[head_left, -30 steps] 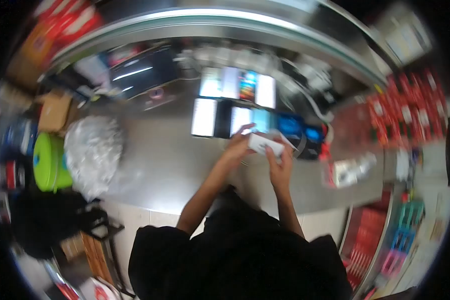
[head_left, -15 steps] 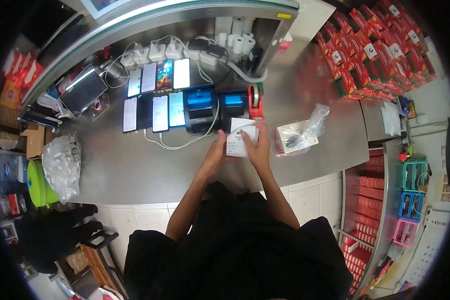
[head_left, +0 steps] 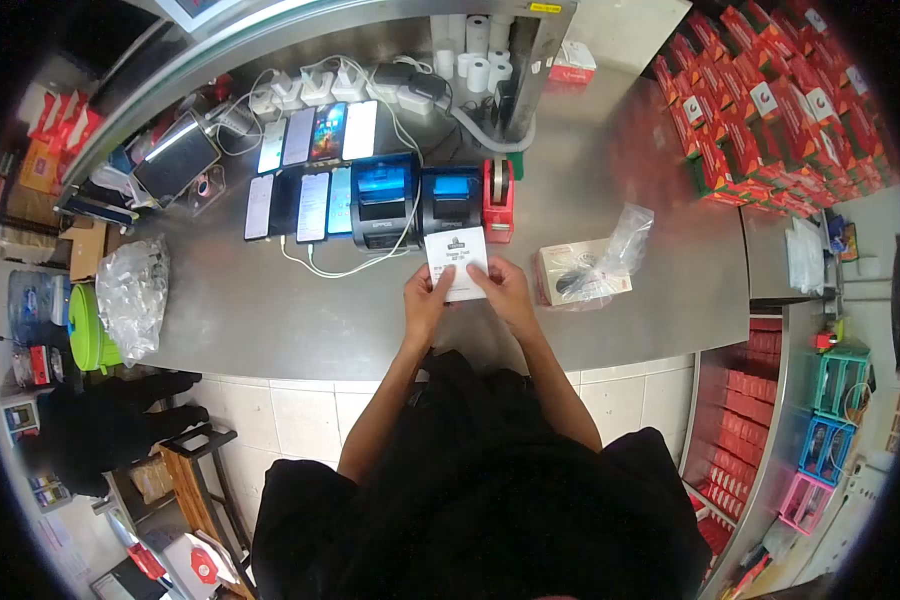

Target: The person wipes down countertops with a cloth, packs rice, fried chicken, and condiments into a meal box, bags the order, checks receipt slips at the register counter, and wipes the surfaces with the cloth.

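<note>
A white printed receipt (head_left: 457, 251) is held up over the front of the metal counter (head_left: 320, 330). My left hand (head_left: 425, 305) pinches its left side, the thumb lying on the printed face. On the other side my right hand (head_left: 508, 295) grips the right edge, thumb on top as well. Just beyond the paper stand two black receipt printers, the left one (head_left: 384, 222) and the right one (head_left: 451, 212). A red tape dispenser (head_left: 498, 215) is beside them. To the right of my right hand lies a small pale box (head_left: 575, 270) with a clear plastic bag (head_left: 630, 240).
Several phones (head_left: 313, 205) with white cables lie left of the printers. Paper rolls (head_left: 477, 72) stand at the back under a shelf. Stacked red boxes (head_left: 760, 110) fill the far right. A crumpled plastic bag (head_left: 133, 300) sits at the counter's left end.
The receipt has moved left and slightly up and is held straighter, its print facing me more fully. Both hands now grip its opposite sides. The camera view has shifted a little.
</note>
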`<state>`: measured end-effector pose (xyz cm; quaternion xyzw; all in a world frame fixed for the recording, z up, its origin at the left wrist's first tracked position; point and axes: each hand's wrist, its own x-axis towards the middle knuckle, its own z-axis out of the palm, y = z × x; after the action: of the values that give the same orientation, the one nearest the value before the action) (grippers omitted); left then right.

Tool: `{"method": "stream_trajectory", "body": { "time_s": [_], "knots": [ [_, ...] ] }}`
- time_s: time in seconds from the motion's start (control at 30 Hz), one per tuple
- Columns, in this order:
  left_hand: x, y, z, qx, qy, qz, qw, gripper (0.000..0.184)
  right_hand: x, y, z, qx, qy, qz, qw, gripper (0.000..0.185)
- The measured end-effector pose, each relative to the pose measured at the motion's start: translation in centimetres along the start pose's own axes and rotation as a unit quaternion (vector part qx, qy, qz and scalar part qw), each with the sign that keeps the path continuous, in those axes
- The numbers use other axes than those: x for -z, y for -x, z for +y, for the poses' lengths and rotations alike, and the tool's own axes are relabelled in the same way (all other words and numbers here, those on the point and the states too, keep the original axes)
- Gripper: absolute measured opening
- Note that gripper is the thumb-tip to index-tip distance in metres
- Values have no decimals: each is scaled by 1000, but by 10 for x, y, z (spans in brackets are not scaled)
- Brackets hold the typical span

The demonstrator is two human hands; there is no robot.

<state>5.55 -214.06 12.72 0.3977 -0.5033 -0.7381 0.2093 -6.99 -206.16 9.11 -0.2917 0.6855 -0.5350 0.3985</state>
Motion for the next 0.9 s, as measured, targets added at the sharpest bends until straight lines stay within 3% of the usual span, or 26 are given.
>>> {"method": "stream_trajectory", "body": {
  "time_s": [0.1, 0.17, 0.23, 0.3, 0.33, 0.43, 0.57, 0.63, 0.73, 0.83, 0.9],
  "knots": [
    [4, -9, -11, -44, 34, 51, 997, 25, 7, -10, -2, 111, 68, 144, 981, 23],
    [16, -17, -22, -57, 41, 76, 995, 26, 23, -44, 14, 70, 181, 245, 950, 31],
    [31, -23, -28, -51, 14, 90, 995, 27, 37, -87, 57, 64, 344, 321, 880, 31],
    [35, -23, -28, -56, -2, 95, 994, 24, 43, -111, 56, -47, 113, 169, 978, 28],
    [38, -24, -28, -53, -8, 89, 995, 24, 45, -116, 55, -102, -9, 86, 991, 27],
    [40, -26, -27, -51, 8, 80, 995, 24, 47, -90, 48, -36, -271, 57, 960, 32],
    [36, -29, -24, -39, 29, 78, 996, 24, 34, -64, 95, 114, -13, 159, 981, 24],
    [34, -32, -23, -19, 7, 50, 999, 26, 33, -56, 68, 152, 221, 204, 942, 20],
    [28, -36, -14, -12, -14, 20, 1000, 28, 39, -64, 55, 173, 393, 189, 883, 14],
    [19, -39, -11, -24, -17, 4, 1000, 28, 57, -59, 53, 128, 446, 171, 869, 13],
    [15, -41, -9, -46, -25, 0, 999, 26, 54, -52, 33, 166, 284, 197, 924, 13]
  ]
}}
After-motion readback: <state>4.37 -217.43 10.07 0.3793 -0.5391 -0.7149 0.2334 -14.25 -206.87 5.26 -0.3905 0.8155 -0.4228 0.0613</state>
